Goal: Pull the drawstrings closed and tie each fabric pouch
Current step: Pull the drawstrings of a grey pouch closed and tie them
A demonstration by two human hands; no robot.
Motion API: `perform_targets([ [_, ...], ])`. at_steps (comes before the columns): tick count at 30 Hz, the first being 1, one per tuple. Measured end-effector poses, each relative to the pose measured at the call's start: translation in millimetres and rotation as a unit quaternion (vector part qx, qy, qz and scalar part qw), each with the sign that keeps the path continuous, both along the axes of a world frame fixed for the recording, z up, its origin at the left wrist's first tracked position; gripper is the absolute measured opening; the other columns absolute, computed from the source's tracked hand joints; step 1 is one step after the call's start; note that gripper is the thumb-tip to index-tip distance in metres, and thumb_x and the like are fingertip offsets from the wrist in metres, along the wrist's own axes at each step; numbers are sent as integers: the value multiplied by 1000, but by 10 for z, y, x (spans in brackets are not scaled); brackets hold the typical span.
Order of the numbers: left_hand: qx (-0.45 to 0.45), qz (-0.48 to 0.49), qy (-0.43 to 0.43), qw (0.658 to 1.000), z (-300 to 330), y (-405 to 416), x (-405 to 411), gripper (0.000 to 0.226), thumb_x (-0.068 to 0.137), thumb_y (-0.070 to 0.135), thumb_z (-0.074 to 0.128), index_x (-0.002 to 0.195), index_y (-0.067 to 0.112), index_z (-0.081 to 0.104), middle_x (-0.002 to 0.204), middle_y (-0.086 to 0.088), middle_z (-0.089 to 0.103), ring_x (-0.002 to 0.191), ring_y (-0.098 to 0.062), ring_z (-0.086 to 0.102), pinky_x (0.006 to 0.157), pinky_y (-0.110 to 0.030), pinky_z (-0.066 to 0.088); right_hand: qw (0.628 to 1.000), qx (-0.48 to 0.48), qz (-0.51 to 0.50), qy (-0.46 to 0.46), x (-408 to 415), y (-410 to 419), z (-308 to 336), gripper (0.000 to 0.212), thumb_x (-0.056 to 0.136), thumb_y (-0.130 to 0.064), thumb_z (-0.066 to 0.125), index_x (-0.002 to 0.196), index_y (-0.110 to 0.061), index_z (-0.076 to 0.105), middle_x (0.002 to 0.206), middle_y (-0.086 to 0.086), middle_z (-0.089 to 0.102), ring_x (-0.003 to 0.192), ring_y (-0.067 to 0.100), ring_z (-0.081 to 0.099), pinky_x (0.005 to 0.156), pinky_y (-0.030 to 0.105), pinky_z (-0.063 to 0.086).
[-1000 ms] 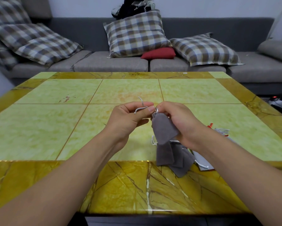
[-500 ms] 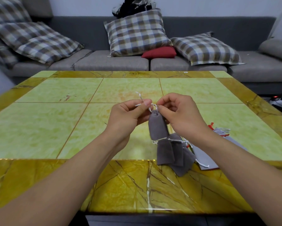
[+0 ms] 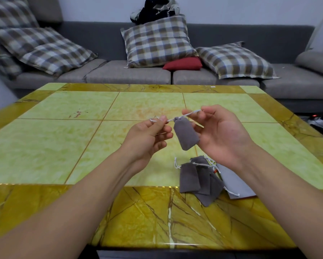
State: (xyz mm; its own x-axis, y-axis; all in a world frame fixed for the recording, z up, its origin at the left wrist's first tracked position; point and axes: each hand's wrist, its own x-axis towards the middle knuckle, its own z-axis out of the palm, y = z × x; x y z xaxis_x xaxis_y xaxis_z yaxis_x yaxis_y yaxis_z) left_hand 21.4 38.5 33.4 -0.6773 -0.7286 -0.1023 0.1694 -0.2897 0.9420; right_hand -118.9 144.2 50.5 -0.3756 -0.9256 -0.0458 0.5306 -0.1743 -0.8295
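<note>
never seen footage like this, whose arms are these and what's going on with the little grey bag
No machine here: the camera sits on a person's head, looking forward and down, so the two bare arms are their own. The left hand and right hand each pinch one end of a white drawstring, stretched out to both sides. A small grey fabric pouch hangs from it, its mouth gathered shut. On the yellow-green marble table lies a pile of grey pouches. Behind it is a grey sofa with checked cushions.

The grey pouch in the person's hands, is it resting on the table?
No. The grey pouch hangs in the air from its white drawstring, above the table.
</note>
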Motion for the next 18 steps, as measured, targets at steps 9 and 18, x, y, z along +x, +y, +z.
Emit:
perform_targets([
  [9,-30,0,36,999,17,20,-51,21,98,27,54,80,18,59,64,5,61,58,-5,56,54,-18,42,993,49,-3,108,18,-28,29,37,99,-14,44,63,-16,34,57,-1,37,46,12,26,42,21,23],
  [18,-133,-51,-12,990,24,-32,62,9,98,16,56,93,12,61,79,-3,69,72,-11,67,55,-19,50,866,100,19,489,-118,35,-159,22,86,-26,74,101,-11,73,59,9,45,53,12,36,52,27,30],
])
